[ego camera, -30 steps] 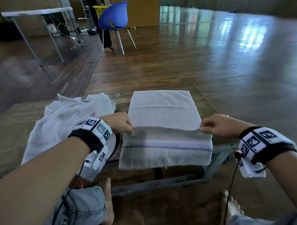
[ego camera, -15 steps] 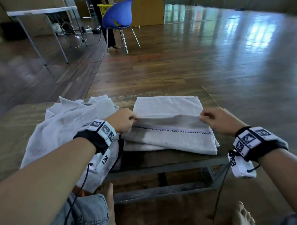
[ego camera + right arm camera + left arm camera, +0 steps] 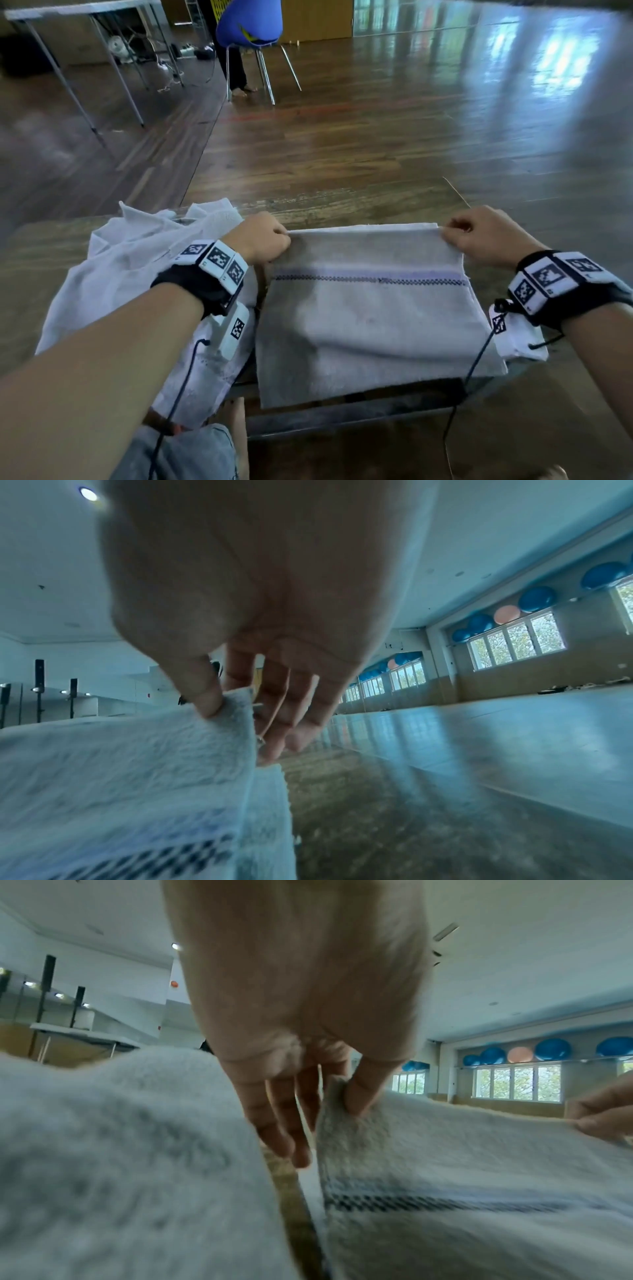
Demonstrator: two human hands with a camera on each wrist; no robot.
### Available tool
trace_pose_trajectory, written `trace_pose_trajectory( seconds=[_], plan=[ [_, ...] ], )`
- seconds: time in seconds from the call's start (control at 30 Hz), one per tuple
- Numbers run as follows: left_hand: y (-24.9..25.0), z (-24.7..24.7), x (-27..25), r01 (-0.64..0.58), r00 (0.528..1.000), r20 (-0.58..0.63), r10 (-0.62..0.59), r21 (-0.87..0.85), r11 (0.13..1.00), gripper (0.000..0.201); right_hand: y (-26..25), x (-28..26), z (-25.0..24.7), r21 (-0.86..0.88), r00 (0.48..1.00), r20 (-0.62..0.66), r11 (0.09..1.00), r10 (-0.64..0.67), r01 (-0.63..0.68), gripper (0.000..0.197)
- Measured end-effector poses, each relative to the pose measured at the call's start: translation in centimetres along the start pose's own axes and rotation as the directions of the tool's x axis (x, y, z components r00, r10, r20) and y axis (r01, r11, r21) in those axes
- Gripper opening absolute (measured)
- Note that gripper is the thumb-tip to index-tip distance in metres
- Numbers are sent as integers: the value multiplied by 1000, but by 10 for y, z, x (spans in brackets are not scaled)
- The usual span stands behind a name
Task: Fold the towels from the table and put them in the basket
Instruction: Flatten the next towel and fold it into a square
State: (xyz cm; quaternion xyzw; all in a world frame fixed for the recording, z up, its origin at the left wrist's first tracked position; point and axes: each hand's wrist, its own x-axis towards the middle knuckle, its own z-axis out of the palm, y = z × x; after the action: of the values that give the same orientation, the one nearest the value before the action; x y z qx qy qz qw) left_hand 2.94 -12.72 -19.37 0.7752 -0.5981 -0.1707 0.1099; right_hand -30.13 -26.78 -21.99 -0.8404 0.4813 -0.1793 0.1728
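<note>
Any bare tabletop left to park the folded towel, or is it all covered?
Bare wood only along the table's far edge, beyond both hands, and the narrow strip between the striped grey towel and the crumpled white towel pile. The left side is crowded.

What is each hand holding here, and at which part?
Both hold the same striped towel. The left hand pinches the far left corner of its folded-over layer; the right hand pinches the far right corner.

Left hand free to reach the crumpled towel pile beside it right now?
Probably not yet: the left hand pinches a corner of the striped towel. The pile lies right beside it with nothing between.
</note>
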Motion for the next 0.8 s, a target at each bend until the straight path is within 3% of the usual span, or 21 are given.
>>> trace_pose_trajectory(
  seconds=[0.07, 0.23, 0.33, 0.47, 0.57, 0.67, 0.8],
  plan=[
    [-7, 9, 6, -18, 997, -71, 18, -1, 1000, 25, 2, 5, 9, -10, 998, -57, 1000, -5, 4, 22],
    [-8, 15, 15, -14, 989, 145, 1, 88, 996, 19, 6, 13, 15, -137, 977, 213, 990, -8, 38, 21],
    [-4, 8, 21, 40, 971, 234, -49, 45, 998, 18, 6, 21, 7, -124, 972, 232, 992, 40, -11, 24],
    [-9, 11, 24, 35, 991, 130, -27, -57, 998, 32, 4, 21, 12, -91, 991, 84, 991, 108, -100, 22],
    [-14, 17, 26, 33, 999, 13, -33, -36, 999, 43, 3, 23, 21, -34, 991, 25, 991, 132, -131, 22],
    [-15, 23, 28, 33, 996, -81, -32, 15, 999, 32, 8, 27, 29, -31, 992, 17, 992, 124, -124, 17],
    [-15, 30, 32, 16, 998, -65, -14, 25, 1000, 34, 10, 34, 35, -68, 992, 76, 993, 97, -92, 15]
  ],
)
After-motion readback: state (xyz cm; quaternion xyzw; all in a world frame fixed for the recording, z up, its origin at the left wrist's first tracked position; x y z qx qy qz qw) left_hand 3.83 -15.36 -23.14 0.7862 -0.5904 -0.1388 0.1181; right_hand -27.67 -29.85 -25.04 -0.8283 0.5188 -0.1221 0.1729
